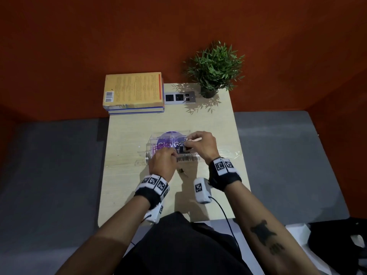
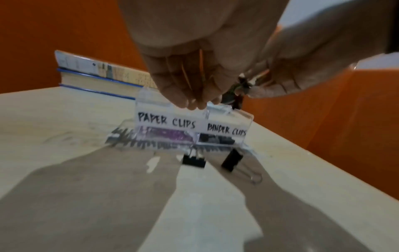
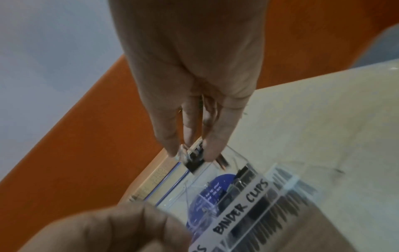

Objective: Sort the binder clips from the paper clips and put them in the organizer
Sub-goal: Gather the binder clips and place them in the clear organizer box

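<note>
1. Clear organizer [image 1: 153, 144] at centre of the head view, on a pale wooden table [image 1: 218, 126]; two front compartments labelled "PAPER CLIPS" [image 2: 166, 120] and "BINDER CLIPS" [image 2: 226, 131].
2. Purple paper clips [image 2: 167, 134] behind the left label; black binder clips [image 2: 215, 140] behind the right label.
3. Right hand [image 1: 200, 144] just right of centre, above the organizer's right half, fingers [image 3: 212, 145] extended downward and pinching a black binder clip [image 3: 194, 162] over the binder-clip compartment.
4. Left hand [image 1: 161, 161] below and left of the right hand, at the organizer's near edge, fingers bunched together and pointing down; whether pinching anything cannot be told, since the wrist view is blurred.
5. Two loose binder clips [image 2: 193, 161] [image 2: 232, 160] on the table in front of the organizer, at centre of the left wrist view, close together but apart.
6. Stack of books [image 1: 133, 92] at upper left of the table, potted plant [image 1: 214, 68] at upper right, socket panel [image 1: 179, 97] between them.
7. Orange wall [image 1: 79, 46] across the upper frame.
</note>
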